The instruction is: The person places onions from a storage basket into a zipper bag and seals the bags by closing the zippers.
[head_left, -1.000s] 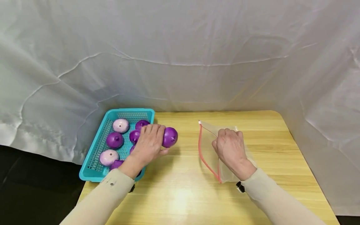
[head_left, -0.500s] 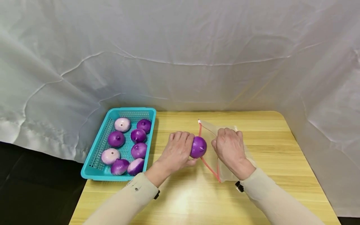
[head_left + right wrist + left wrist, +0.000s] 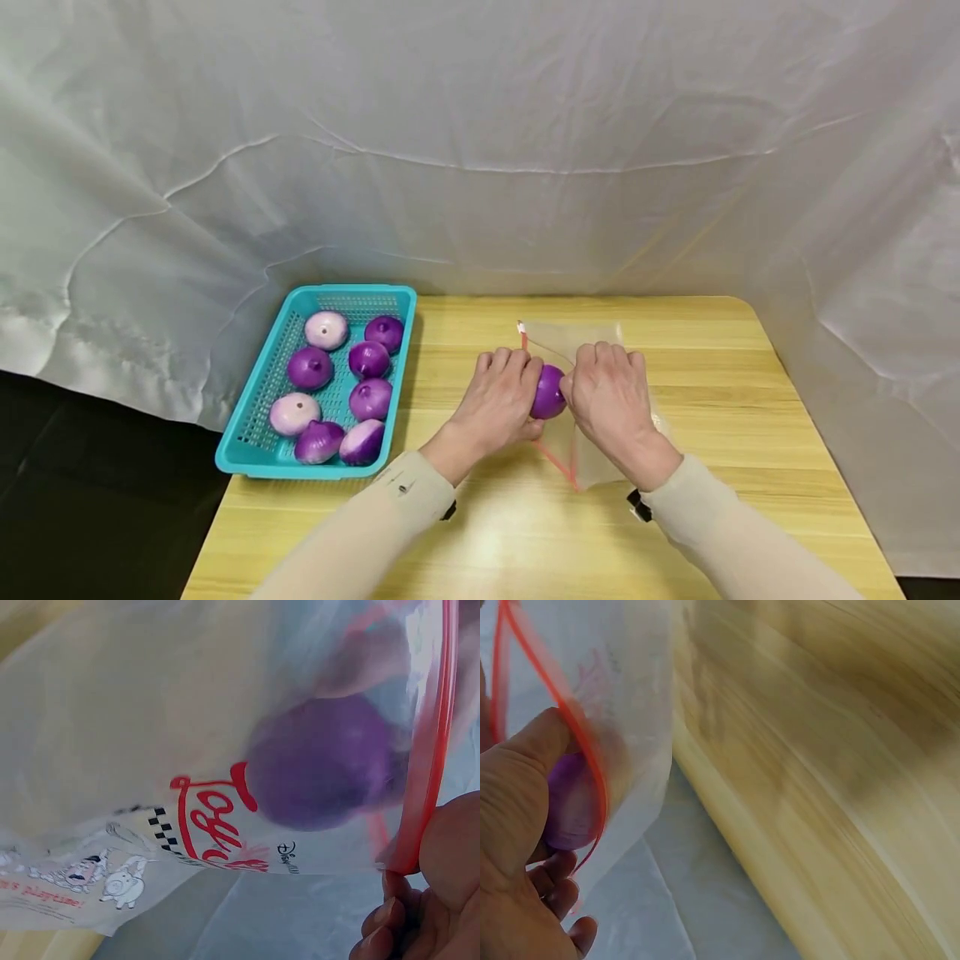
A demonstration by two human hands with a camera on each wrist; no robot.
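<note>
A purple onion point(image 3: 549, 392) is gripped in my left hand point(image 3: 498, 400), at the mouth of a clear plastic zip bag point(image 3: 600, 458). In the left wrist view the onion point(image 3: 574, 802) sits behind the bag's red zip edge point(image 3: 581, 724), with my thumb reaching in beside it. Through the printed film in the right wrist view, the onion point(image 3: 322, 765) shows inside the opening. My right hand point(image 3: 611, 408) pinches the bag's upper rim by the red strip point(image 3: 427, 765). In the head view both hands cover part of the bag.
At the left of the wooden table point(image 3: 750, 417) stands a turquoise basket point(image 3: 255, 396). Several purple onions point(image 3: 310, 368) and pale onions point(image 3: 326, 331) lie in it. Grey cloth point(image 3: 480, 167) hangs behind the table and along its sides.
My left hand has carried the onion from beside the basket rightward into the bag's mouth. My right hand keeps its hold, and the bag's edge has shifted slightly left.
</note>
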